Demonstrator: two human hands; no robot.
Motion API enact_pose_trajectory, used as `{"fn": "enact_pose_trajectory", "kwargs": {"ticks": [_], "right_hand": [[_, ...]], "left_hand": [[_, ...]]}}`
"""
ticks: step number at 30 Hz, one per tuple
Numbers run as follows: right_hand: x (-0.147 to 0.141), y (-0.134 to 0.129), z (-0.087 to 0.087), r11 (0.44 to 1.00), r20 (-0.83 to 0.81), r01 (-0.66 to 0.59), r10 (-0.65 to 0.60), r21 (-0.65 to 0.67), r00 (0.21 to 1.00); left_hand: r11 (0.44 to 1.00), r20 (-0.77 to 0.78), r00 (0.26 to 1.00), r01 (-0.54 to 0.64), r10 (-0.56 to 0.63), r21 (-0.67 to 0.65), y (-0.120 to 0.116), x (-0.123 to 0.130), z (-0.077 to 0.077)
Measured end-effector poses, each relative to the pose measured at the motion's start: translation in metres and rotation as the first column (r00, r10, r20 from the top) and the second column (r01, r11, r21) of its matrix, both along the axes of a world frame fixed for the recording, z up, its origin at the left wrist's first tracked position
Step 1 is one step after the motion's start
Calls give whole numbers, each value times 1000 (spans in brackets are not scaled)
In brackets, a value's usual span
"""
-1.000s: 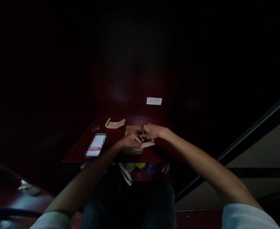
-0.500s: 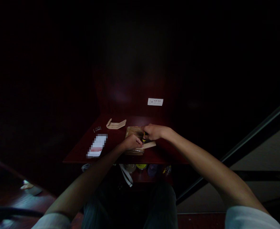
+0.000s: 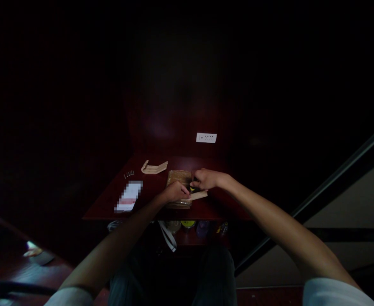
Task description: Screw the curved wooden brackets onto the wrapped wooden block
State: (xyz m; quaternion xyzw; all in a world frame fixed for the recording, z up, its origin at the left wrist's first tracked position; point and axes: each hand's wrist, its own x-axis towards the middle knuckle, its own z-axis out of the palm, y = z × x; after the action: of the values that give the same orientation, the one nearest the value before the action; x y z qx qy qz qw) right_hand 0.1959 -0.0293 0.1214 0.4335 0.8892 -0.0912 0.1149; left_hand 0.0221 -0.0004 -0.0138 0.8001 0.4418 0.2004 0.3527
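My left hand (image 3: 175, 191) is closed, fingers pinching a pale wooden strip (image 3: 200, 195) against a brown, plastic-wrapped block (image 3: 177, 175) on the dark red desk. Above that strip my right hand (image 3: 206, 178) grips a yellow-and-black screwdriver (image 3: 192, 188), held roughly upright. Its handle is mostly covered by my fingers, and the tip is too small and dark to make out. Further back lies a curved piece of light wood (image 3: 155, 168) with a hooked end. Several small screws (image 3: 129, 174) lie in a row to its left.
A white, blurred-out rectangular object (image 3: 128, 197) lies at the desk's left. A white socket panel (image 3: 206, 137) is on the back wall. Under the desktop, a shelf holds a yellow-lidded container (image 3: 187, 223) and other items, with a white strap (image 3: 167, 236) hanging down.
My right hand has shifted its fingers on the screwdriver, covering more of the handle. My left hand keeps its place on the wooden strip. The whole view has moved slightly.
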Motion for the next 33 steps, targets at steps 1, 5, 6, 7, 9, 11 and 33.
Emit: {"fn": "enact_pose_trajectory", "kwargs": {"ticks": [1, 5, 6, 7, 9, 11, 33], "right_hand": [[1, -1, 0, 999, -16, -6, 7, 37, 1000], [2, -2, 0, 994, -8, -49, 50, 94, 999], [1, -2, 1, 994, 15, -61, 59, 92, 998], [1, -2, 2, 994, 37, -67, 64, 91, 997], [-1, -2, 3, 993, 70, -72, 65, 96, 995], [-4, -2, 4, 992, 86, -73, 64, 101, 994], [-9, -1, 2, 996, 93, -15, 7, 86, 996]], "left_hand": [[1000, 8, 1000, 9, -9, 10, 0, 0, 0], [1000, 2, 1000, 22, -22, 16, -2, 1, 4], [1000, -5, 1000, 18, -18, 11, -3, 1, 5], [1000, -10, 1000, 15, -15, 10, -3, 1, 6], [1000, -17, 1000, 9, -8, 26, -4, 2, 7], [999, -21, 1000, 9, -8, 44, -5, 2, 8], [1000, -53, 999, -8, 9, 9, -5, 2, 7]]}}
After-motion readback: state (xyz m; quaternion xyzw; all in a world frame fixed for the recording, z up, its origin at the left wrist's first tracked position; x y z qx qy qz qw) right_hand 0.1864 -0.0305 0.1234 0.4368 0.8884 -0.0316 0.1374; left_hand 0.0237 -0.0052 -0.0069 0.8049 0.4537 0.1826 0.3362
